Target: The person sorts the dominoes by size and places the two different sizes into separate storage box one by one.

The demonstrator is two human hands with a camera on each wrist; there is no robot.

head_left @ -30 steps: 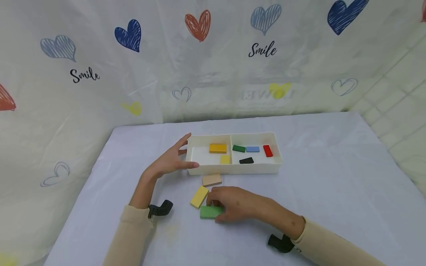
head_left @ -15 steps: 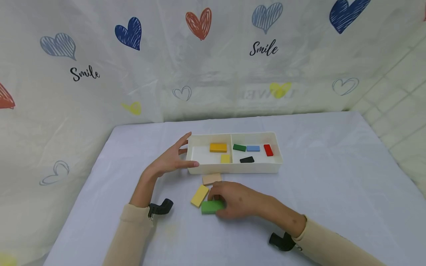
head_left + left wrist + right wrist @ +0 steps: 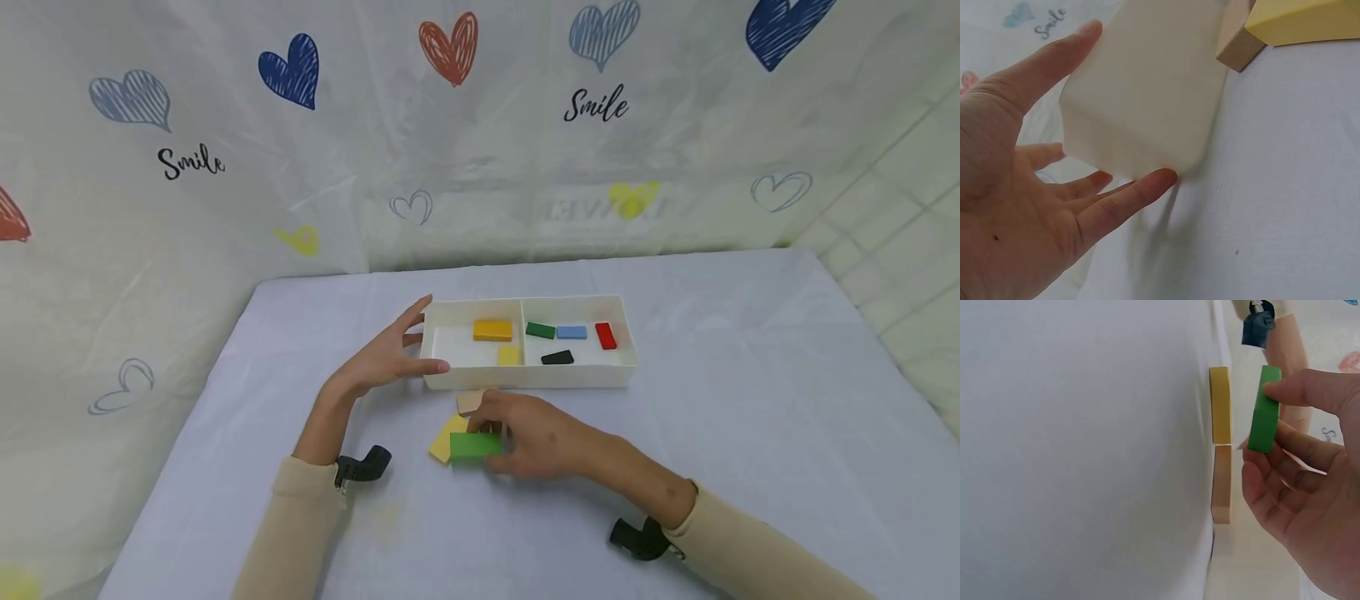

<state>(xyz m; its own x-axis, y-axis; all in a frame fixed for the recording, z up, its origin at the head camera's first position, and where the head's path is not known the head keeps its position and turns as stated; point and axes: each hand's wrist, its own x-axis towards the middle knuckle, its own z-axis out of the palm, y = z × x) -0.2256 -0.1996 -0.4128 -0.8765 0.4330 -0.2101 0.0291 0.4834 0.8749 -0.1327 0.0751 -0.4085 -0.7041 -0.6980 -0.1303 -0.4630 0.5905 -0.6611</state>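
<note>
While the left hand (image 3: 382, 362) holds the left end of the white box (image 3: 525, 379) between thumb and fingers, the right hand (image 3: 543, 442) pinches the green block (image 3: 468, 448) just below the centre of the frame, raised from the desk (image 3: 720, 375). In the head view, this block covers part of the yellow block (image 3: 441, 443); the beige block (image 3: 468, 402) lies just above, near the box. The left compartment contains two yellow pieces (image 3: 492, 331), the right one four small pieces (image 3: 572, 332): green, blue, black and red. On the backdrop (image 3: 495, 142), "Smile" is written twice, at upper left and upper right; paler letters beside a yellow heart (image 3: 633, 200) are difficult to read.
</note>
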